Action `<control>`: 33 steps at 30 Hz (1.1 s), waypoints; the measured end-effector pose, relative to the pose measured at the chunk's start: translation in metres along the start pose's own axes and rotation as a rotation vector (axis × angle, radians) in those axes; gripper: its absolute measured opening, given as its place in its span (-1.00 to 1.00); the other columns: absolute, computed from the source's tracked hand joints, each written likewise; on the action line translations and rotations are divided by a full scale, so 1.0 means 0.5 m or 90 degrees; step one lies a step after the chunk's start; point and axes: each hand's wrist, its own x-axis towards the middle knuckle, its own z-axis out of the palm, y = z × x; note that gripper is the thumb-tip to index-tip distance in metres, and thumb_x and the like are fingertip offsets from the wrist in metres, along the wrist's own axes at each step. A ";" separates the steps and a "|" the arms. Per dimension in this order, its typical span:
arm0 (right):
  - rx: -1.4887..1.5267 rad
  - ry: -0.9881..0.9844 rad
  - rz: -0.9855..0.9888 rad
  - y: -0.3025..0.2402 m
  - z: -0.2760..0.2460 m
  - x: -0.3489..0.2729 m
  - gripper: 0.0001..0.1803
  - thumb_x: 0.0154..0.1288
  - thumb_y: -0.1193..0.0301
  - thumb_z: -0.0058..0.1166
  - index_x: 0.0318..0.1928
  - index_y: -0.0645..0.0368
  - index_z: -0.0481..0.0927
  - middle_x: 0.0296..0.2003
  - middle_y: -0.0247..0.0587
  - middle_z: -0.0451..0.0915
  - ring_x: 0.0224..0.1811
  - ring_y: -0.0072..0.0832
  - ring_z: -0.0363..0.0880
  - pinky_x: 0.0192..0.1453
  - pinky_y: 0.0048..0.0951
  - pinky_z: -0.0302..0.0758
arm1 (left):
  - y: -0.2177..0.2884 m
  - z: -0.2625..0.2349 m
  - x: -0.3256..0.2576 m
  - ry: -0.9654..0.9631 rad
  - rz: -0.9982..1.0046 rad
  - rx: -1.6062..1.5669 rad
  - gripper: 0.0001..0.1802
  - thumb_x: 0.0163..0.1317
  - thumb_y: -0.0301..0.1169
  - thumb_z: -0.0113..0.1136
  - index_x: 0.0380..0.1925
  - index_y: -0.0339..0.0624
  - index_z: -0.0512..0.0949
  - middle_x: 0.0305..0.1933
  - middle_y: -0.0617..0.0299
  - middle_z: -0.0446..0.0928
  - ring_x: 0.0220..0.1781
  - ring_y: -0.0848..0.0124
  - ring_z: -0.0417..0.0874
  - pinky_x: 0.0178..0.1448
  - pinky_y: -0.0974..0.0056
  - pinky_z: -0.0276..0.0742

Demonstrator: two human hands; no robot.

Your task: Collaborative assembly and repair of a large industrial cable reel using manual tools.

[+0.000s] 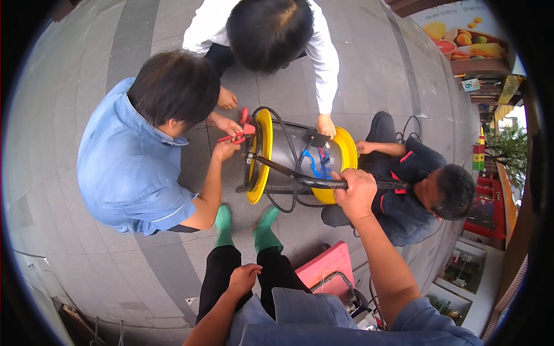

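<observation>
A reel with a grey drum (pixel 287 151) and yellow end discs (pixel 265 180) lies in front of me, black cable (pixel 295 173) looping loosely around it. My right hand (pixel 356 195) is wrapped round the black tubular handle (pixel 283 169) that crosses the reel's near side. Over my thighs, my left hand (pixel 245 278) has its fingers curled, with nothing visible in them. Blue strips (pixel 319 164) hang on the drum. At the left disc a co-worker holds red-handled pliers (pixel 242 134). Another co-worker's hand (pixel 326 126) touches a black plate (pixel 315 138) on the drum.
People in a blue shirt (pixel 121 155), a white shirt (pixel 323 60) and dark clothes (pixel 404 164) crouch around the reel. My green boots (pixel 267 233) stand on grey paving (pixel 109 277). Beside my right leg is a pink panel (pixel 329 264). Shopfronts (pixel 482 265) line the right.
</observation>
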 end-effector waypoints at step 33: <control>-0.023 0.020 -0.014 0.014 0.019 -0.007 -0.72 -0.03 0.29 0.20 -0.67 0.12 0.40 -0.69 -0.19 0.43 -0.59 -0.21 0.43 -0.47 -0.26 0.25 | -0.027 0.005 0.016 -0.046 0.006 0.008 -0.76 0.10 -0.48 -0.02 -0.28 -0.11 0.60 -0.34 0.25 0.63 -0.32 0.37 0.64 -0.22 0.34 0.51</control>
